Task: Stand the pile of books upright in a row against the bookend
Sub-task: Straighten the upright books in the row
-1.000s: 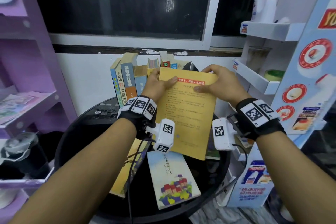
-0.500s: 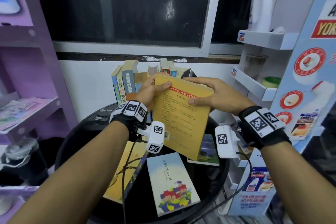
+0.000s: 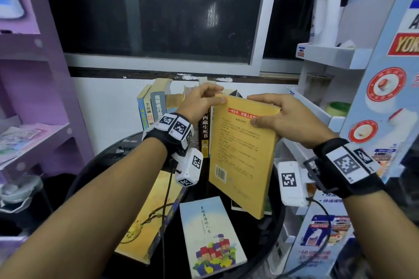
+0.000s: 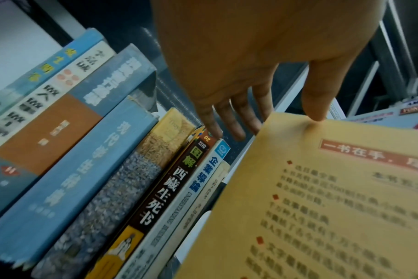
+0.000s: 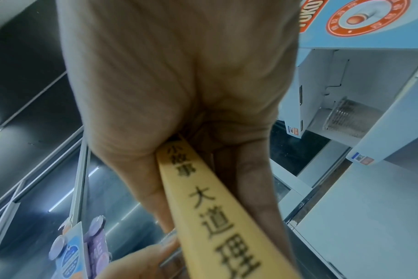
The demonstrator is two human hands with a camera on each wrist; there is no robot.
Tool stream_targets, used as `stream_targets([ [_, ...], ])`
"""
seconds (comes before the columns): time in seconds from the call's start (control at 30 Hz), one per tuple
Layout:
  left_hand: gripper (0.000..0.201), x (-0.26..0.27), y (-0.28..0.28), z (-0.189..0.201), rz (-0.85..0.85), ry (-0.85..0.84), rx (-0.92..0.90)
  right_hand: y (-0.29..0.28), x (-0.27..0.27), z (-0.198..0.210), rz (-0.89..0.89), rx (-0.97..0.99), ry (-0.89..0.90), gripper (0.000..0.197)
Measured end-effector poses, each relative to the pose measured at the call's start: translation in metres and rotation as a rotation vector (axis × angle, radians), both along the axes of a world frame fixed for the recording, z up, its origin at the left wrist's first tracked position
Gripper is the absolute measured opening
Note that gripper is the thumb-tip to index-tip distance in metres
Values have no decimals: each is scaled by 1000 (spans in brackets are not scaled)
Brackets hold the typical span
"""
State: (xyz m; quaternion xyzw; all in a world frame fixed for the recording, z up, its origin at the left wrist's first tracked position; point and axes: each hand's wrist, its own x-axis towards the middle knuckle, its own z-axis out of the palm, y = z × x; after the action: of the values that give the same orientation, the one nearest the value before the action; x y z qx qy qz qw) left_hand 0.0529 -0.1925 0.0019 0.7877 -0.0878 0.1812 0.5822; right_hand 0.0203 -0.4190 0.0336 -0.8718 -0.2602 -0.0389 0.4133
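Observation:
A yellow book (image 3: 242, 154) hangs upright over the round black table (image 3: 95, 165), back cover toward me. My right hand (image 3: 278, 118) grips its top at the spine (image 5: 203, 198), thumb on the cover. My left hand (image 3: 199, 99) reaches over its top left corner. Its fingers (image 4: 229, 120) are straight, their tips at the tops of the standing row of books (image 4: 108, 169). Its thumb tip touches the yellow cover (image 4: 322, 198). That row (image 3: 156, 108) stands at the back of the table. A black upright piece (image 3: 237, 94) shows behind the yellow book's top.
Three books lie flat on the table: a pale one with coloured houses (image 3: 210, 233), a yellow one with a dark spine (image 3: 149, 217), and one mostly hidden under the held book (image 3: 268, 205). White shelves (image 3: 317, 115) crowd the right, purple shelves (image 3: 34, 133) the left.
The yellow book has swung from leaning back toward me to nearly upright and closer to the row. My left hand shifted from its left edge up onto the row's tops.

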Motion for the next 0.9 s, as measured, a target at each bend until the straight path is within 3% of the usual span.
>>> stream_targets([
  [0.17,34,14,-1,12,206,-162,187,-1,5,4,-93,-31,-59,50],
  [0.47,52,51,5,13,394,-157,662,8,35,3,-232,-17,-95,54],
  [0.63,61,74,7,10,420,-133,856,19,58,-2,-260,-10,-103,54],
  [0.8,64,89,13,-1,379,-84,956,34,82,-9,-293,-20,-152,53],
  [0.9,59,93,19,-12,363,-148,939,44,94,-14,-317,-13,-180,52],
])
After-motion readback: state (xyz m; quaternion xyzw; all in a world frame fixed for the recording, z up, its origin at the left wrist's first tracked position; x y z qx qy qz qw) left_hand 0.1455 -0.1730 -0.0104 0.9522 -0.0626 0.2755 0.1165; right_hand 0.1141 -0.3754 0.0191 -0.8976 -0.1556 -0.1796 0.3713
